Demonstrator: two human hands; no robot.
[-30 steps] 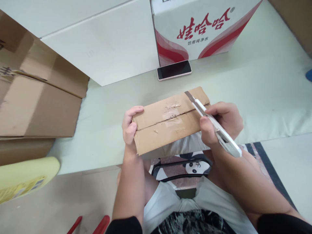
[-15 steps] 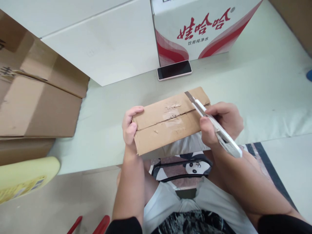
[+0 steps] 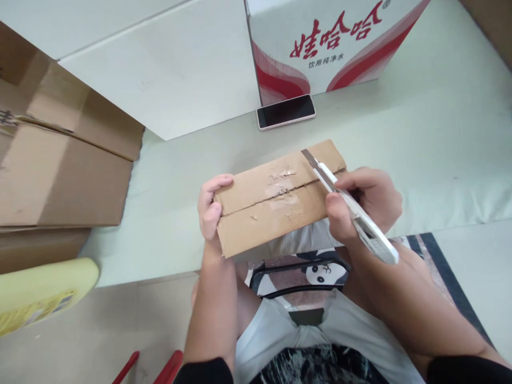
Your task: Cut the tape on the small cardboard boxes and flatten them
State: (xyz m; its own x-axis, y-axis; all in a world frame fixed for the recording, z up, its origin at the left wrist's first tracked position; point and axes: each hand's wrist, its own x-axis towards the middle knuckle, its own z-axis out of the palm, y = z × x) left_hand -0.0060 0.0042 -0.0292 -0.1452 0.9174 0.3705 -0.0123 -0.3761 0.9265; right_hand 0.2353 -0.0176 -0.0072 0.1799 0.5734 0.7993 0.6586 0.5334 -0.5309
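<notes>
A small brown cardboard box [image 3: 260, 213] with torn tape along its middle seam rests over my lap. My left hand [image 3: 208, 210] grips its left end, fingers wrapped round the edge. My right hand [image 3: 362, 200] is closed on a white utility knife [image 3: 352, 210]. The knife's extended blade lies on the box's right part, at the seam. My thumb presses on the knife body.
A phone [image 3: 285, 111] lies face up on the pale green surface [image 3: 432, 144] beyond the box. Behind it stands a white carton with red print [image 3: 320, 42]. Large brown cartons [image 3: 60, 160] stack at the left, above a yellow object [image 3: 40, 293]. Red handles [image 3: 152, 368] show at the bottom.
Nothing has moved apart from a slight shift of the camera; both hands, the box and the knife keep their places.
</notes>
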